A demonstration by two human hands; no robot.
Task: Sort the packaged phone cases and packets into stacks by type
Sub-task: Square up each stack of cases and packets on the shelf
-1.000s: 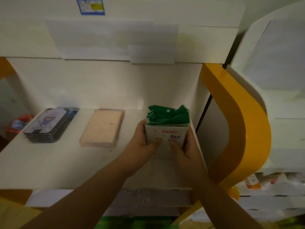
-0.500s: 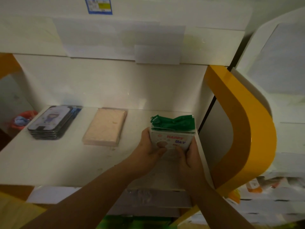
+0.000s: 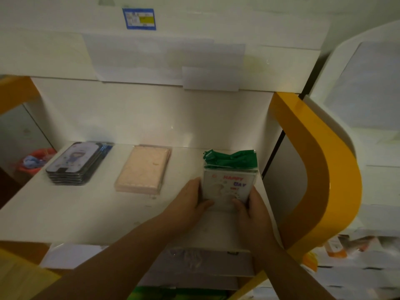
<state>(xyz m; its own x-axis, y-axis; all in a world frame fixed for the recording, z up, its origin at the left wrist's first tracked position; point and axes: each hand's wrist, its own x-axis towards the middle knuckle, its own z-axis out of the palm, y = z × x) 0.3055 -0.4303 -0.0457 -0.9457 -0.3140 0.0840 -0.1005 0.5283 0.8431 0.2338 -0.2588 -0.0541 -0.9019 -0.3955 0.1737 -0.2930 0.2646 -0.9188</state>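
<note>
Your white shelf (image 3: 65, 213) carries everything here, and its left end runs out of the picture, while your forearms hide part of its front edge. Take the pink stack (image 3: 144, 169) at the shelf's middle as your marker: it lies flat with its long axis running from the front edge toward the back wall, and how many packets are in it is hard to make out. To the left of the pink stack, well apart, the dark stack of phone cases (image 3: 78, 163) lies flat too, long axis also front to back but leaning a little to the right at the far end; its printed figure is too blurred to read. To the right of the pink stack, near the yellow side panel (image 3: 320, 169), you hold the bundle of white packets (image 3: 229, 187) with green header cards on their far end; the top face reads "HAPPY DAY", the small print below is unreadable, and whether the bundle's underside touches the shelf is hidden. Your left hand (image 3: 190, 202) grips its left side, thumb across the near corner. Your right hand (image 3: 249, 208) grips its right side likewise.
</note>
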